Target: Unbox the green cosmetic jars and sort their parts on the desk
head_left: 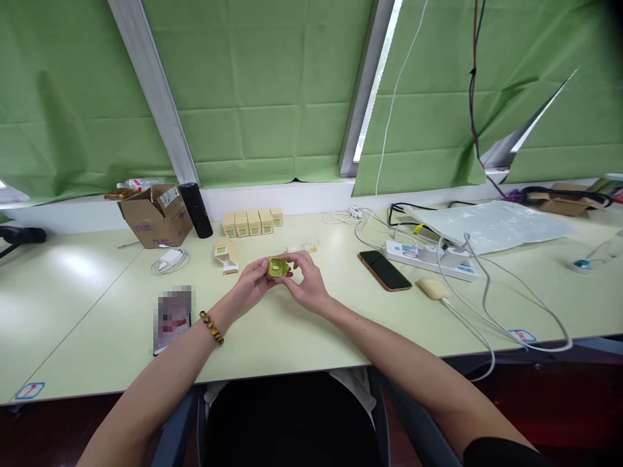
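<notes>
A small olive-green hollow case [278, 267] is held up over the table, its open side turned toward me. My left hand [252, 283] grips its left side, with the thumb at the near edge. On the other side, the fingers of my right hand [305, 285] close around the right edge and the thumb touches low. An opened small cardboard box [226, 254] lies just left of my left hand. Behind the hands sits a small clear plastic piece with a yellow spot [312, 247].
Several small tan boxes [254, 222] stand in a row at the back. To the left are a larger carton [156, 217], a black cylinder [195, 211] and a coiled white cable [170, 259]. A phone [385, 270], a power strip [431, 259] and loose cables are on the right.
</notes>
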`<state>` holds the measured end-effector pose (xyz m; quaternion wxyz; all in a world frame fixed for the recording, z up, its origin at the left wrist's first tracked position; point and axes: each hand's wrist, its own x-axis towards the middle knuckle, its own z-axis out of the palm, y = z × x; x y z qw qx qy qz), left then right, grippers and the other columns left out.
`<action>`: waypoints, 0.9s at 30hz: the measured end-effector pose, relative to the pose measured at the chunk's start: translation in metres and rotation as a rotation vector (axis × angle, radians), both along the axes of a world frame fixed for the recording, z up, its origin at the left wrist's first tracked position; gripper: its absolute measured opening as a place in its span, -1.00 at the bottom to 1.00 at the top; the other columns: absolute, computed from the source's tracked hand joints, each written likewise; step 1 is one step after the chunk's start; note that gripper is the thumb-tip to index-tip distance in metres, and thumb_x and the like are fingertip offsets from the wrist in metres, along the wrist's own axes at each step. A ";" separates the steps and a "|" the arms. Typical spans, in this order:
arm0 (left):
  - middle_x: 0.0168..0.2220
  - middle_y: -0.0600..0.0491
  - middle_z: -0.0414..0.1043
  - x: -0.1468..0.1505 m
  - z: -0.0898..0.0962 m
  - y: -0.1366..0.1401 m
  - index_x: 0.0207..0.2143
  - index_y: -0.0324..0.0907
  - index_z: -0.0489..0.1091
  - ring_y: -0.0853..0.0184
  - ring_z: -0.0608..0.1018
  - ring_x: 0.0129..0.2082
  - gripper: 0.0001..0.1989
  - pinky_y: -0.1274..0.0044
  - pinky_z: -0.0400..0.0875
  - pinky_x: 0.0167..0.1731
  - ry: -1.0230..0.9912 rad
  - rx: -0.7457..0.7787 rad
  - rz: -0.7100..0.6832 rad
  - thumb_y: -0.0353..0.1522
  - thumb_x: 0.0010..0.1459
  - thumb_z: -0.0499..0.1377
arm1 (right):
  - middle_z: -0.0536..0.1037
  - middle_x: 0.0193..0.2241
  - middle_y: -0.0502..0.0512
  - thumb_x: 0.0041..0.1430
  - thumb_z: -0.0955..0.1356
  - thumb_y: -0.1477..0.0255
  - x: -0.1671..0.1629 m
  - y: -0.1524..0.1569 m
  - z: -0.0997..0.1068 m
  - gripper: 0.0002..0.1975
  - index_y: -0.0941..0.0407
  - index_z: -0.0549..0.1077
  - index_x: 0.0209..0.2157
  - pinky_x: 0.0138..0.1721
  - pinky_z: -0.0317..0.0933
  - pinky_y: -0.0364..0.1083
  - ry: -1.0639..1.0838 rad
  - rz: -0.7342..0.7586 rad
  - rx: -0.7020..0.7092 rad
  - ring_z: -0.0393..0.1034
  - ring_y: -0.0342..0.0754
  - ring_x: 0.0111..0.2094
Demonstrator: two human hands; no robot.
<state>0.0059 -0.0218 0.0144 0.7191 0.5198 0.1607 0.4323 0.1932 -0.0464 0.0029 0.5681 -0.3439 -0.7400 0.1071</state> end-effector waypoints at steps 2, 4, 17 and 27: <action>-0.06 -0.22 0.61 0.000 0.002 -0.002 0.07 -0.29 0.56 0.08 0.65 0.01 -0.57 0.31 0.49 0.08 -0.028 0.000 -0.048 -0.17 0.31 0.31 | 0.62 -0.07 0.16 0.23 0.47 0.46 0.000 -0.001 0.001 -0.65 -0.01 0.46 0.03 -0.11 0.42 0.13 -0.029 -0.020 0.071 0.38 0.13 -0.04; -0.07 -0.20 0.61 -0.001 0.003 -0.004 0.09 -0.28 0.55 0.10 0.65 -0.02 -0.56 0.32 0.50 0.05 -0.042 0.004 -0.059 -0.18 0.29 0.34 | 0.62 -0.04 0.16 0.23 0.46 0.47 0.001 -0.003 0.003 -0.64 -0.02 0.44 0.05 -0.07 0.42 0.16 -0.056 -0.024 0.134 0.37 0.15 -0.01; -0.03 -0.12 0.63 -0.004 0.003 0.003 -0.02 -0.20 0.60 0.22 0.63 -0.06 -0.46 0.35 0.47 0.04 -0.008 0.123 0.269 -0.43 -0.11 0.57 | 0.52 -0.18 0.18 0.32 0.38 0.53 0.005 -0.001 0.003 -0.73 -0.09 0.63 -0.08 -0.15 0.38 0.14 -0.090 -0.170 0.304 0.32 0.16 -0.07; 0.00 -0.20 0.62 -0.001 -0.002 -0.004 0.09 -0.26 0.58 0.17 0.61 -0.02 -0.48 0.33 0.43 0.10 0.073 0.125 0.050 -0.23 0.13 0.47 | 0.45 -0.31 0.15 0.28 0.43 0.51 0.008 0.006 -0.002 -0.80 -0.09 0.67 -0.22 -0.12 0.31 0.12 -0.146 -0.190 0.424 0.25 0.13 -0.13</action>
